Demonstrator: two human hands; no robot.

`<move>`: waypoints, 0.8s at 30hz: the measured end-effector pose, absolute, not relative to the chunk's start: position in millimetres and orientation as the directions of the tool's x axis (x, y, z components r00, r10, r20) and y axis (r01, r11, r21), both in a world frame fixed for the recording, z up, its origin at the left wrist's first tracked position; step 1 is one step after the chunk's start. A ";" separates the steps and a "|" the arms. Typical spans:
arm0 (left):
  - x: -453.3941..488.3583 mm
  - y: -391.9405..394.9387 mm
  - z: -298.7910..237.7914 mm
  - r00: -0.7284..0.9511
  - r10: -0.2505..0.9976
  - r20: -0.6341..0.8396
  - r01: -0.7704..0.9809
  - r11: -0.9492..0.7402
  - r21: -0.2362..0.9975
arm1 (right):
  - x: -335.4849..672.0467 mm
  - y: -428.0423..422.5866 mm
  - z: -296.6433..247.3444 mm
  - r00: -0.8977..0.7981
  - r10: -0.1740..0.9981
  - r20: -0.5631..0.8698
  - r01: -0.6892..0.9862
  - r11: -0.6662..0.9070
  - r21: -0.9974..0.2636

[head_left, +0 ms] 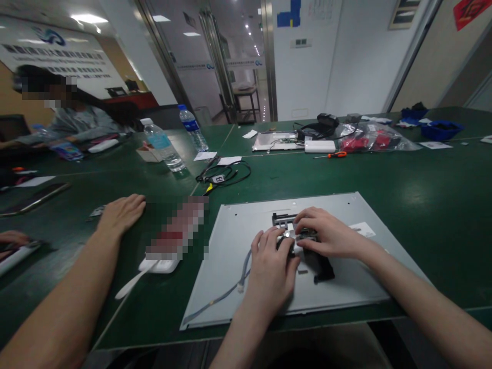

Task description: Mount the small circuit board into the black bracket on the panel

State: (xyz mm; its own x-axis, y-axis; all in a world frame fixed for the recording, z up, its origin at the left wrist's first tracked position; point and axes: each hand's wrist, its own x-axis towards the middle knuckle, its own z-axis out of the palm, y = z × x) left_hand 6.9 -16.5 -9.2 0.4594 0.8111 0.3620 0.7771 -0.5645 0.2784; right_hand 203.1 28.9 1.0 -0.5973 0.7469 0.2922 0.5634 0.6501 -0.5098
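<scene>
A flat silver-grey metal panel [207,271] lies before me on the table. At its middle sits a black plastic bracket [325,269], partly covered by my hands. My left hand [271,266] rests over the bracket's left side, thumb and forefinger closed around a small part. My right hand [326,233] comes in from the right, its fingers bent over a small dark part at the bracket. What exactly either hand pinches is hidden by the fingers. A grey-blue cable [223,298] with a pale connector runs over the panel's left side.
Another person's hand [122,212] lies left of a blurred phone-like object [177,225]. Water bottles [165,146], a coiled black cable [226,174], an orange-handled screwdriver [336,155], a clear plastic bag [376,137] and a blue tray [442,130] are farther back.
</scene>
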 end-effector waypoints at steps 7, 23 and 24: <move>5.7 -16.4 -11.2 0.447 0.826 0.345 0.789 -0.545 0.283 | 197.5 29.5 -4.9 -0.601 0.738 0.308 0.565 0.664 -0.489; 3.9 -17.4 -11.7 0.451 0.829 0.331 0.798 -0.541 0.267 | 194.4 35.1 -8.7 -0.578 0.770 0.271 0.611 0.628 -0.482; 3.9 -17.6 -11.5 0.450 0.830 0.329 0.799 -0.539 0.266 | 194.9 35.4 -8.7 -0.573 0.774 0.271 0.616 0.624 -0.480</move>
State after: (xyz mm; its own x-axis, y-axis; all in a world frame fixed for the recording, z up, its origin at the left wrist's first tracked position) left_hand 3.9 -17.6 -11.5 0.4505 0.8298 0.3293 0.7989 -0.5393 0.2663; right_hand 194.9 35.4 -8.7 -0.5726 0.7737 0.2711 0.6163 0.6243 -0.4800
